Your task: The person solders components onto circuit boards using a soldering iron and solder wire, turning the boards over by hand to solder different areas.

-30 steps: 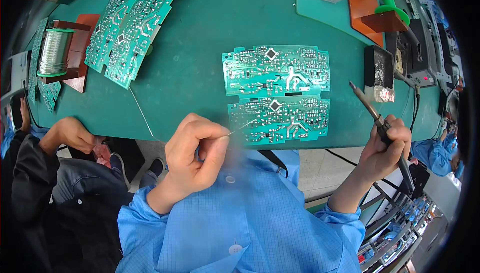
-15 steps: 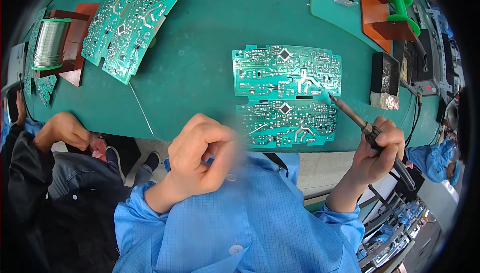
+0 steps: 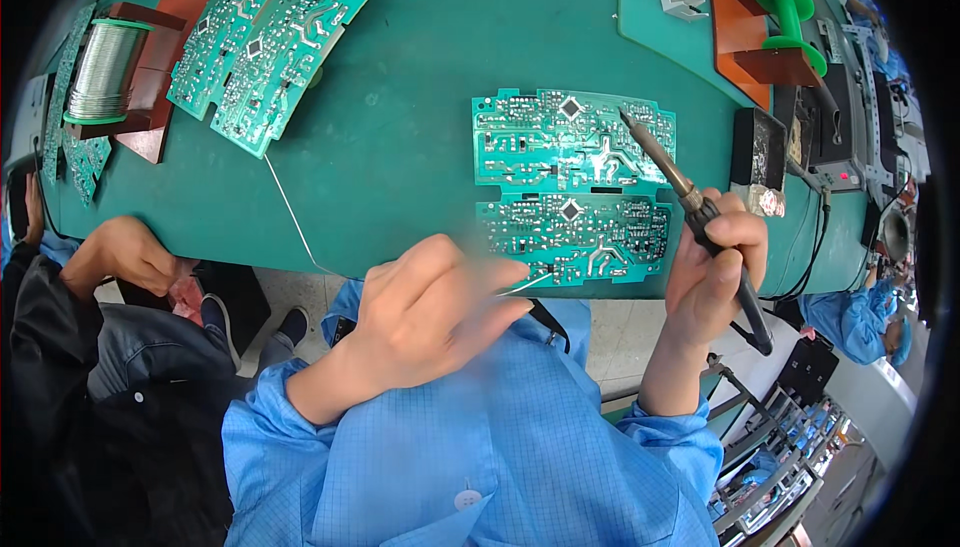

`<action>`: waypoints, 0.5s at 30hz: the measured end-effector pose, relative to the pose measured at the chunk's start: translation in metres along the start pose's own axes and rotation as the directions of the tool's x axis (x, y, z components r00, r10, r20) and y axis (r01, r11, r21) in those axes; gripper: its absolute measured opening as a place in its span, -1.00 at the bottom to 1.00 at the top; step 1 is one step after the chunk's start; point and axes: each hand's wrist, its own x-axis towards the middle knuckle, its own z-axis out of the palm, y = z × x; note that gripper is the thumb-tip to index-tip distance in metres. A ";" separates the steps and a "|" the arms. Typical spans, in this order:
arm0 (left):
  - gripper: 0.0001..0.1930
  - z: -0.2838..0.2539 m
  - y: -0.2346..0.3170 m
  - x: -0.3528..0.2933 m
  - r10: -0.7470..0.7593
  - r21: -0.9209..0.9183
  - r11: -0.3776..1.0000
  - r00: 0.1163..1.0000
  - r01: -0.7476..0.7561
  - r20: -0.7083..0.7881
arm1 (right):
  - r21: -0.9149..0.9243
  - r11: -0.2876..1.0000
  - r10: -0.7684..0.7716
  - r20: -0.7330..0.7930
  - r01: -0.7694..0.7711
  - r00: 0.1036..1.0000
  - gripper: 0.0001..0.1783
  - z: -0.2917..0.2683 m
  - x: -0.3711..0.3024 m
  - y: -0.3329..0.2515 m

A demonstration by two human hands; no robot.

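Note:
My right hand grips a soldering iron by its dark handle. The iron's tip is at or just above the upper right part of a green circuit board panel, which has two joined halves. Below and left of the panel, my left hand pinches a thin solder wire between thumb and finger. Its short free end sticks out over the panel's lower edge. More of the wire runs from behind this hand up to another board stack at the left. A blurred patch covers some of the fingers.
More circuit boards lie at the far left beside a solder spool on a brown stand. At the right are a green spool, a black box and a white bracket. Another person's hand rests at the left table edge.
The soldering iron has moved up and left, its tip going from the panel's right middle to its upper part. My left hand has shifted slightly right and its fingers have straightened, with the wire end lower.

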 end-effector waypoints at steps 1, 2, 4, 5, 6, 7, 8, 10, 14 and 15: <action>-0.62 0.000 0.000 0.000 0.000 0.002 1.000 1.000 0.000 0.011 | 0.011 1.000 0.001 0.009 -0.001 1.000 -0.61 0.001 0.000 0.000; -0.63 0.000 0.000 0.001 0.000 0.004 1.000 1.000 0.000 0.022 | 0.005 1.000 -0.003 0.011 0.003 1.000 -0.61 0.001 0.000 -0.001; -0.63 0.001 -0.001 -0.001 -0.001 0.006 1.000 1.000 0.001 0.013 | 0.002 1.000 -0.004 0.003 0.004 1.000 -0.61 0.000 -0.002 -0.001; -0.63 0.002 -0.001 -0.002 -0.003 0.006 1.000 1.000 0.003 0.004 | -0.002 1.000 -0.004 -0.006 0.004 1.000 -0.61 0.000 -0.003 -0.001; -0.63 0.002 -0.002 -0.001 -0.001 0.004 1.000 1.000 0.001 0.004 | -0.004 1.000 -0.006 -0.007 0.006 1.000 -0.61 0.000 -0.004 -0.003; -0.63 0.002 -0.003 -0.001 0.019 -0.011 1.000 1.000 -0.019 -0.004 | -0.026 1.000 0.003 -0.024 -0.003 1.000 -0.61 0.000 -0.004 -0.004; -0.63 0.002 -0.004 -0.001 0.039 -0.024 0.999 0.999 -0.040 -0.012 | -0.047 0.999 0.011 -0.040 -0.013 0.999 -0.62 0.000 -0.005 -0.006; -0.64 0.002 -0.005 -0.003 0.043 -0.028 0.999 0.999 -0.043 -0.012 | -0.055 0.998 0.002 -0.051 -0.005 0.999 -0.61 -0.003 -0.006 -0.005; -0.72 -0.008 0.004 0.001 -0.089 -0.143 0.985 0.992 0.102 0.091 | -0.100 0.995 -0.041 -0.103 0.031 0.994 -0.59 -0.012 -0.007 -0.003; -0.72 -0.008 0.001 0.001 -0.088 -0.142 0.985 0.992 0.100 0.089 | -0.100 0.994 -0.044 -0.101 0.034 0.994 -0.59 -0.012 -0.006 -0.004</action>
